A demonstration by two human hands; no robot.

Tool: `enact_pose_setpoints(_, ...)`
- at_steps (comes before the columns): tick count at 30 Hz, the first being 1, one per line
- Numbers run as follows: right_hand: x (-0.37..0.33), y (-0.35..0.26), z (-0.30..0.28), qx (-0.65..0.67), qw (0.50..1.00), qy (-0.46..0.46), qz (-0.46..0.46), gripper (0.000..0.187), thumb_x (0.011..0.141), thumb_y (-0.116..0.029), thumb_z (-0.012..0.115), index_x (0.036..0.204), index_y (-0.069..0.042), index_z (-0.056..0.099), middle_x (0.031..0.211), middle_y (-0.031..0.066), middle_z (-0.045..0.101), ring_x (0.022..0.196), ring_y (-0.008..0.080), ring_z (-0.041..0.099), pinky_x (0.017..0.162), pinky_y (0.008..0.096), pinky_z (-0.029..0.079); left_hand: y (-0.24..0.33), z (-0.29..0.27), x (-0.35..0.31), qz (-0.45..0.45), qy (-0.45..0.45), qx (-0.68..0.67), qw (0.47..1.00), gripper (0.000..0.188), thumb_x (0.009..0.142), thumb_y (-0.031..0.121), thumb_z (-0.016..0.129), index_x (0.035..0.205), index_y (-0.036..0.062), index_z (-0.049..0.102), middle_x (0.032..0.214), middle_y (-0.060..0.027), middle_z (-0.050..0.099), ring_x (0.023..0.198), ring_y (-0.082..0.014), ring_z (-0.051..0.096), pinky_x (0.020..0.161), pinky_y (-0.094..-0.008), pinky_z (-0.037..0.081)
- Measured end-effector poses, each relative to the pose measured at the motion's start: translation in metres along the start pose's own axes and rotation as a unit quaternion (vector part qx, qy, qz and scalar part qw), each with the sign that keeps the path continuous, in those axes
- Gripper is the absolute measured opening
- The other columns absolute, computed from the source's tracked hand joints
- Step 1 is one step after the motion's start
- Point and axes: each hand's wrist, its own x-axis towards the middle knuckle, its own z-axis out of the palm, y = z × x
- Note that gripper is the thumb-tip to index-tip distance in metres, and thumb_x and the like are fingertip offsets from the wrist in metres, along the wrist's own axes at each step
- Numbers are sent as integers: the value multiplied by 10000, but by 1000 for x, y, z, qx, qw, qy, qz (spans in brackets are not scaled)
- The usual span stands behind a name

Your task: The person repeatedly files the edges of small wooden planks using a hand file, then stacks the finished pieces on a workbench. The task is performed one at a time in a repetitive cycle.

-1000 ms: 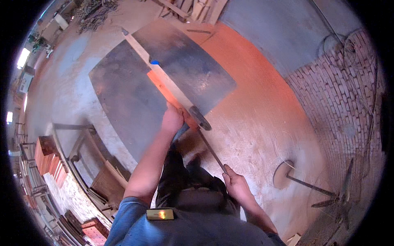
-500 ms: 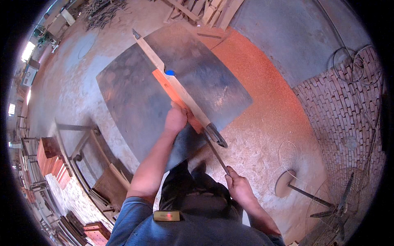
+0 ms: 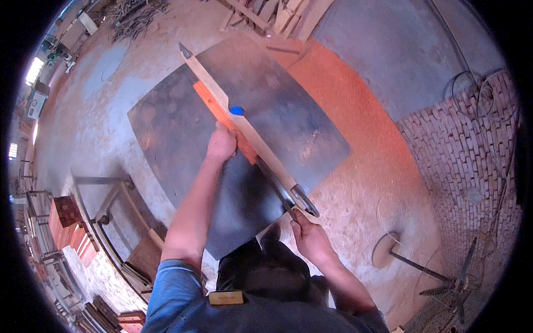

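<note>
A strip of orange-red wood (image 3: 219, 114) lies on a dark metal table (image 3: 166, 125), along the left side of a long, pale wooden fence (image 3: 265, 145). My left hand (image 3: 222, 143) grips the strip near its middle, fingers curled around its side. My right hand (image 3: 311, 237) is closed on a thin dark stick (image 3: 272, 182), beside the fence's near end. The stick runs forward to the strip's near end and seems to touch it. A round blue part (image 3: 237, 110) sits at a notch in the fence. Dark clamps (image 3: 305, 201) hold down the fence ends.
Orange sawdust (image 3: 355, 105) covers the floor right of the table. A standing fan (image 3: 458, 286) is at the lower right, before stacked bricks (image 3: 444, 139). Left stands a metal-framed cart (image 3: 102, 180) near reddish wood pieces (image 3: 72, 227). Boards (image 3: 297, 19) lie at the back.
The wood strip has slid forward and left along the fence, with my left hand on it. My right hand has come closer to the table, moving the stick forward.
</note>
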Motion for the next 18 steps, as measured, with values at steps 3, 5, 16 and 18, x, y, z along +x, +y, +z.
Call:
enact_pose_setpoints(3,22,-2,14,2,998,34,-47,393,994,-221,509,1324,-10,545,1018,303,652,961,476,633,827,514,514,-4,-15,24,-7,7,-8,1000,318,955,178,465,1127,-85,415,723,-243,664,603,-346,679,639,-447,548)
enact_pose_setpoints(5,36,-13,14,-1,998,30,-49,390,993,-217,509,1319,-6,546,1031,302,650,976,478,626,837,517,510,-3,-23,36,-9,10,-10,1000,311,955,170,473,1123,-87,420,727,-229,668,581,-318,678,613,-431,546)
enact_pose_setpoints(16,100,-76,31,-7,997,53,-47,346,999,-231,494,1292,-51,541,1013,301,651,978,485,618,838,535,501,-14,-70,115,-17,30,-13,999,288,952,158,496,1077,-99,461,775,-234,684,527,-274,671,585,-395,549)
enact_pose_setpoints(18,116,-87,38,-9,996,62,-67,352,1001,-243,486,1303,-67,525,980,299,656,939,491,622,817,548,502,-22,-77,133,-15,49,-7,999,282,950,154,491,1074,-98,473,785,-237,688,530,-275,673,587,-394,550)
